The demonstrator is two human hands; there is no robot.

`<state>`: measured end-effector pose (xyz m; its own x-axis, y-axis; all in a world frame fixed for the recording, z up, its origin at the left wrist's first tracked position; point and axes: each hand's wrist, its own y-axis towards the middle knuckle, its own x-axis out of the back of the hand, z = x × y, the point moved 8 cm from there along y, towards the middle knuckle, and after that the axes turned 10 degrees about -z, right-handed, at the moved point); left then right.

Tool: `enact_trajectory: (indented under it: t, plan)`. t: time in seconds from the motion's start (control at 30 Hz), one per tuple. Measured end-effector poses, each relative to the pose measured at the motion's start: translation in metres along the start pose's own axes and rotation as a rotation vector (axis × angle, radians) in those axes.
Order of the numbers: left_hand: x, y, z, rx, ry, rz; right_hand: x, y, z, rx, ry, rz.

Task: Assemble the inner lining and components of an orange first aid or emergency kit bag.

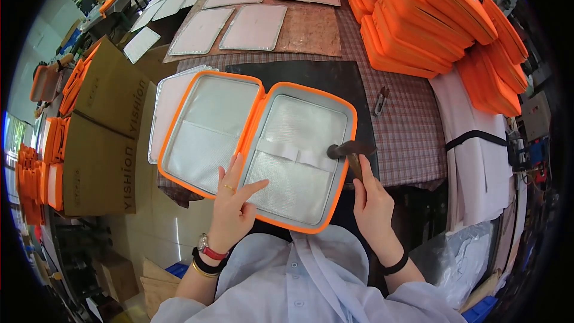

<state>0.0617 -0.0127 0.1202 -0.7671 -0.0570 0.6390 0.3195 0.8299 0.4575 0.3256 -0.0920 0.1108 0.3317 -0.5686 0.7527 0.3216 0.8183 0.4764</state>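
An orange-edged case lies spread open before me, its two halves lined in silvery quilted material. A white strap crosses the right half. My left hand rests at the lower inner edge near the hinge, fingers apart and holding nothing. In my right hand is a hammer, gripped by its wooden handle. The dark hammer head hovers over or touches the case's right rim; I cannot tell which.
White panels lie on a brown board beyond the case. Orange cases are stacked high at the far right. A small cutter-like tool lies on the checked cloth. A large cardboard box stands left, a rolled white sheet right.
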Motion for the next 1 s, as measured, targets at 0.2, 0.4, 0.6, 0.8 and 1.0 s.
enact_trajectory:
  t: [0.2,0.4,0.6,0.8,1.0]
  plan:
    - [-0.040,0.015,-0.052,-0.110,0.136,0.153,0.004,-0.012,-0.005,-0.015,-0.024,-0.029]
    - [-0.122,-0.026,-0.091,-0.278,0.204,0.510,0.022,0.011,-0.008,-0.061,0.165,-0.063]
    - [-0.078,-0.033,-0.070,-0.358,0.157,0.712,0.087,0.040,0.012,0.094,0.264,-0.282]
    - [-0.083,-0.035,-0.076,-0.313,0.218,0.681,0.026,0.012,-0.001,0.111,-0.017,0.066]
    - [-0.089,-0.022,-0.080,-0.239,0.215,0.474,0.078,0.048,0.027,0.216,0.189,-0.276]
